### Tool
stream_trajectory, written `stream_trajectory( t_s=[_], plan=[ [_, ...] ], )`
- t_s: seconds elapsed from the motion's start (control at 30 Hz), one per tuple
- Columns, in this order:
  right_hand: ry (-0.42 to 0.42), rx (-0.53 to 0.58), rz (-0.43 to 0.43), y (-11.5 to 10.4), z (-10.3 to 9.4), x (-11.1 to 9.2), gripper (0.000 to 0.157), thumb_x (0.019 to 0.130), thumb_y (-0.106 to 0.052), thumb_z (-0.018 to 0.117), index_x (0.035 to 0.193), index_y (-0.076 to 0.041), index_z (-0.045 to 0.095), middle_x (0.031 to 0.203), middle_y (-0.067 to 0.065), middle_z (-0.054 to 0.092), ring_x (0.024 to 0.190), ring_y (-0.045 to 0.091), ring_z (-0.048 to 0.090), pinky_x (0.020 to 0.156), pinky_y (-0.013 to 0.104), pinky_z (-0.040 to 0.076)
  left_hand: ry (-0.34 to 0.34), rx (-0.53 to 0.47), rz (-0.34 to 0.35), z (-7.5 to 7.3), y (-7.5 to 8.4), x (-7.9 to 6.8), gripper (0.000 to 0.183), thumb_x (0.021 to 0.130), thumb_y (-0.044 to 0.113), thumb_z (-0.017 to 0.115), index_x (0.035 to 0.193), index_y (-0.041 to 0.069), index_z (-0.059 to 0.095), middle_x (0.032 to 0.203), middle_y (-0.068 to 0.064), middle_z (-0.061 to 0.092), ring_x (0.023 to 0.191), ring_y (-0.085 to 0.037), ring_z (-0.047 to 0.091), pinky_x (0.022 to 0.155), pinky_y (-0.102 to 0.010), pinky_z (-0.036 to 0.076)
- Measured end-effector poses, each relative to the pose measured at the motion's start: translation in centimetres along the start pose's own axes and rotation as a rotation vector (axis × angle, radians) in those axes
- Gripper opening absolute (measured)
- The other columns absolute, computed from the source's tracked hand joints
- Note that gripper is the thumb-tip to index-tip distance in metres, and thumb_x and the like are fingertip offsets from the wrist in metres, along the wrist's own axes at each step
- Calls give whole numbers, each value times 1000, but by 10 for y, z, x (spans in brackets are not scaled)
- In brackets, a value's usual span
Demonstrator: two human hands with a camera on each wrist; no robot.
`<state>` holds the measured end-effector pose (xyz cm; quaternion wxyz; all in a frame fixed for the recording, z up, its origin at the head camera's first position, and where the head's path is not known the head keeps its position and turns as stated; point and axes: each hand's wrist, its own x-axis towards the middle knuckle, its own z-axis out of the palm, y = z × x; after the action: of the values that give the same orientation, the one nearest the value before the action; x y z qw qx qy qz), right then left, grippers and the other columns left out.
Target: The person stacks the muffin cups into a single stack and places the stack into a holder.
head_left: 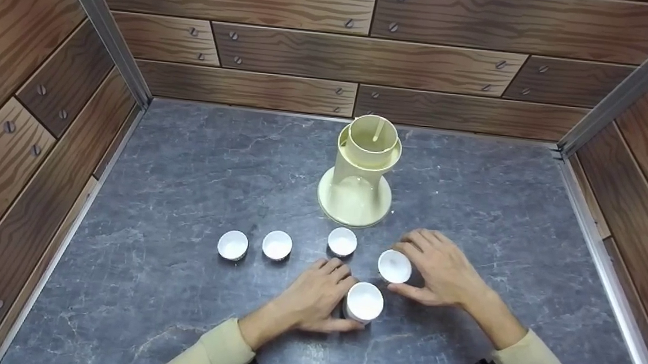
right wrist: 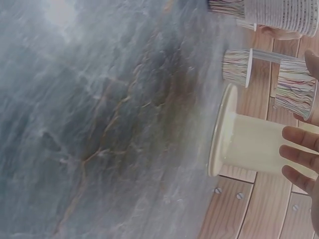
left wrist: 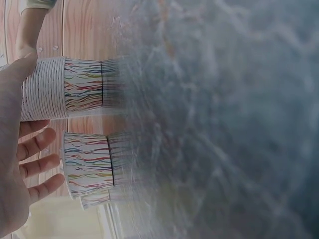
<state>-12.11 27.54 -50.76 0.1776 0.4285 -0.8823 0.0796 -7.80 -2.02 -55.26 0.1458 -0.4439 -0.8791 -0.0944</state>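
Observation:
My left hand (head_left: 318,297) holds a stack of nested paper cups (head_left: 365,302) upright on the table, thumb on the near side and fingers on the far side. White rims show in the left wrist view, and multicoloured wavy lines mark the lowest cup (left wrist: 83,84). A single paper cup (head_left: 394,267) is pinched between thumb and forefinger of my right hand (head_left: 438,269). In the right wrist view this cup (right wrist: 295,89) is off the tabletop, its other fingers spread. Three more paper cups stand mouth up: far left (head_left: 233,245), beside it (head_left: 277,245), and near the middle (head_left: 342,242).
A cream cylindrical stand (head_left: 358,190) with a wide round base and an open tube on top stands behind the cups. Wood-patterned walls (head_left: 345,56) enclose the dark marbled table (head_left: 198,166) at the back and both sides.

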Motion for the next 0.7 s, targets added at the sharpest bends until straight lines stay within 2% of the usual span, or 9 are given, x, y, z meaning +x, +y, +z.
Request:
stream_trajectory(
  t_s=[0.3, 0.47, 0.7],
  plan=[
    [37, 7, -25, -8, -13, 3, 68, 87, -74, 66, 121, -15, 69, 113, 6, 69, 107, 26, 66, 94, 47, 56, 32, 7, 8, 1, 0, 0, 67, 84, 83, 63, 113, 22, 66, 106, 5, 66, 104, -16, 60, 86, -32, 49],
    [57, 25, -32, -11, -20, 5, 68, 87, -73, 67, 120, -14, 70, 113, 6, 69, 107, 26, 66, 94, 47, 56, 13, -9, 1, 1, 0, 0, 67, 83, 82, 65, 114, 22, 66, 107, 5, 66, 105, -16, 59, 87, -32, 50],
    [119, 31, -67, -16, -24, 8, 67, 88, -73, 66, 118, -14, 71, 111, 6, 70, 106, 25, 66, 92, 46, 56, 4, -1, 2, 1, 0, 0, 67, 85, 83, 61, 115, 23, 66, 108, 5, 66, 106, -15, 60, 88, -32, 50]
  ],
)
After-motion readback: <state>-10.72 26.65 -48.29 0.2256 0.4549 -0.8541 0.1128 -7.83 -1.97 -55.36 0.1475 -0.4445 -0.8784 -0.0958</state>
